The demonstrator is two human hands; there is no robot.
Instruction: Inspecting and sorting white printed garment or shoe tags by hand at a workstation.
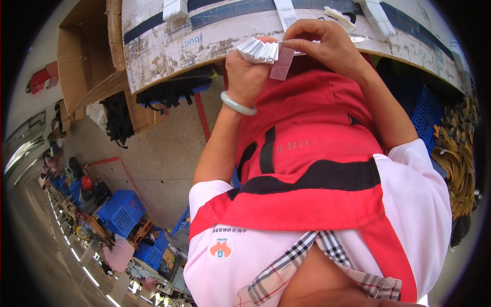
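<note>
Two hands up at the far edge of a worn bench (169,48). Left hand (248,71) closed around one fanned stack of white tags (260,50), edges splayed toward the right. Pale green bangle (238,105) on the left wrist. Right hand (322,43) pinches a single pink tag (282,64) between thumb and fingers; the tag hangs down just right of the stack, touching it.

The stack sits between the two hands, over the bench's near edge, above a red apron (307,148) with black bands.

On the bench, beyond the hands: four loose bundles of white strips — one at far left (175,9), one long strip (285,13) straight above the hands, one small bunch (340,18) to the right, one more (376,15) further right. Bench top patched with white tape and dark blue bands, print too worn to matter.

Left of the bench: one open brown carton (84,56), flaps out. Two red boxes (43,77) beyond it at far left.

Blue crates: one to the right under the bench (424,112), two near left on the floor (121,212). A heap of tan strips (460,153) at far right. A round orange-and-green badge (221,249) on the white shirt, near.
</note>
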